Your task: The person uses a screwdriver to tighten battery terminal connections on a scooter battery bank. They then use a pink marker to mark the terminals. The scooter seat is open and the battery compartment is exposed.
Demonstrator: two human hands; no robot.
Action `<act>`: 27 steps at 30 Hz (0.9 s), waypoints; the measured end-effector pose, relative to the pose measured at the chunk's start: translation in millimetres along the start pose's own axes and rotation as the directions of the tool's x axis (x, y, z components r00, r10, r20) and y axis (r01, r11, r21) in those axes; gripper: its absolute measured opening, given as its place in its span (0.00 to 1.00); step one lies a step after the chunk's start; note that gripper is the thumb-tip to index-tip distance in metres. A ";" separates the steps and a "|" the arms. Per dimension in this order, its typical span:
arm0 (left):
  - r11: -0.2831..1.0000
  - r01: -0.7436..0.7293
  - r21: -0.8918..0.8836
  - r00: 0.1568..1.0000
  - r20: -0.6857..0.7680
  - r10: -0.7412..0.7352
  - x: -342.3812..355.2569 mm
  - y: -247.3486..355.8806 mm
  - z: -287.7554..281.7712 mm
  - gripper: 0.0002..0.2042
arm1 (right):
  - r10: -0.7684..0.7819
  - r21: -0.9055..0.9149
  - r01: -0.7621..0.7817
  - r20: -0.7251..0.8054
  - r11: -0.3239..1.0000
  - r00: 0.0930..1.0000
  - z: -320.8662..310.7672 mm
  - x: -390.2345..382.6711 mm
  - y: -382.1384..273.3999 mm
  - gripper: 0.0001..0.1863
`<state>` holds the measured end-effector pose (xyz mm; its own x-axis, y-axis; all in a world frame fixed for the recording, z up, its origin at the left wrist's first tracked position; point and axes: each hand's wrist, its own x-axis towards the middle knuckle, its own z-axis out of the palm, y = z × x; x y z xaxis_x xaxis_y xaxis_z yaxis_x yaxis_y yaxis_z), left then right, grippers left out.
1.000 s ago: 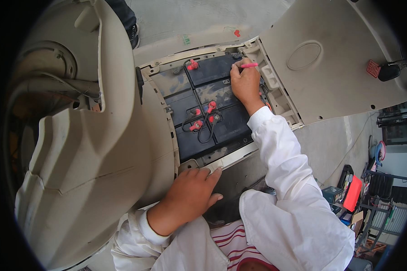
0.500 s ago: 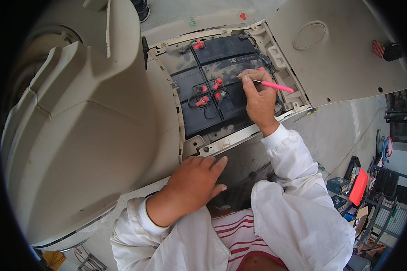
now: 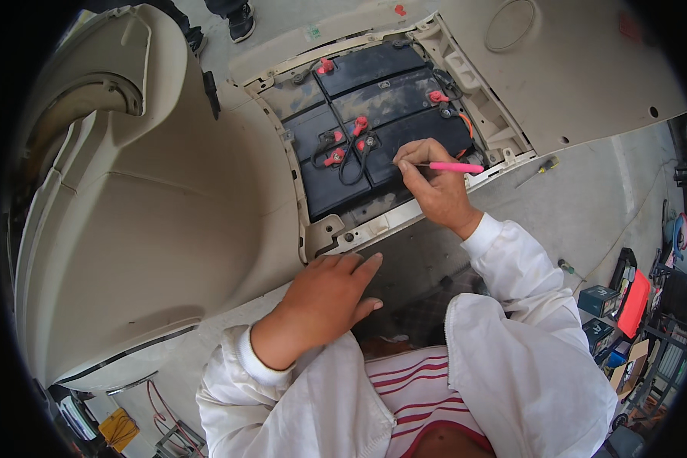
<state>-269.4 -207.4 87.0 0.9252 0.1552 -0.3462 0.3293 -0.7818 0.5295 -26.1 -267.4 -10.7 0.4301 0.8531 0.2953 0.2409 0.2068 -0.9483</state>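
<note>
My right hand (image 3: 440, 195) pinches a thin pink-handled screwdriver (image 3: 456, 167) by its metal shaft, above the front edge of the black batteries (image 3: 412, 145). The shaft's tip is hidden at my fingertips. Black cables (image 3: 350, 177) with red terminal covers (image 3: 361, 124) join the batteries left of that hand, and another red cover (image 3: 438, 97) sits at the far right. Held by nothing, my left hand (image 3: 315, 304) lies with fingers stretched and thumb apart at the near left corner of the cream bay frame (image 3: 382, 229).
A large beige body panel (image 3: 168, 221) rises on the left. A yellow-and-black screwdriver (image 3: 538, 172) lies on the floor to the right. Boxes (image 3: 598, 301) and a red case (image 3: 633, 304) stand farther right. Another person's shoe (image 3: 241, 23) shows at the top.
My right hand has come nearer across the batteries with the pink-handled screwdriver, uncovering the red cover at the right. My left hand keeps its place. The view has shifted slightly.
</note>
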 end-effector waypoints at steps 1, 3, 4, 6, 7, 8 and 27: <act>1.000 0.007 0.002 1.000 0.005 -0.007 0.6 0.1 2.1 0.32 | 0.001 0.009 -0.001 0.014 1.000 1.000 -1.0 1.1 0.0 0.04; 1.000 0.027 0.005 0.999 0.023 -0.027 1.3 2.5 1.4 0.32 | -0.006 0.012 0.006 0.026 1.000 1.000 -1.9 3.1 -1.5 0.05; 0.999 0.037 0.003 0.999 0.036 -0.037 2.4 4.2 0.5 0.32 | -0.008 0.011 0.008 0.031 1.000 0.999 -2.9 3.5 -2.1 0.05; 0.999 0.044 0.003 0.998 0.046 -0.044 4.0 5.9 0.1 0.31 | -0.010 0.024 0.010 0.028 1.000 1.000 -3.9 4.6 -2.1 0.05; 0.999 0.038 0.002 0.998 0.042 -0.038 5.2 5.4 2.0 0.31 | -0.010 0.030 0.009 0.026 1.000 1.000 -4.8 4.7 -1.8 0.06; 0.999 0.033 0.002 0.999 0.039 -0.033 6.1 5.2 3.0 0.31 | -0.017 0.030 0.016 0.026 0.999 1.000 -5.4 4.6 -1.1 0.06; 1.000 0.029 0.010 0.999 0.046 -0.030 1.2 5.7 5.3 0.31 | -0.101 -0.085 0.101 0.005 0.991 0.995 -0.6 4.2 -1.6 0.05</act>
<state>-267.4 -215.0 85.5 0.9055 0.1503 -0.3969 0.3542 -0.7828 0.5116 -24.1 -264.4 -7.9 0.3990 0.8305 0.3886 0.3562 0.2501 -0.9003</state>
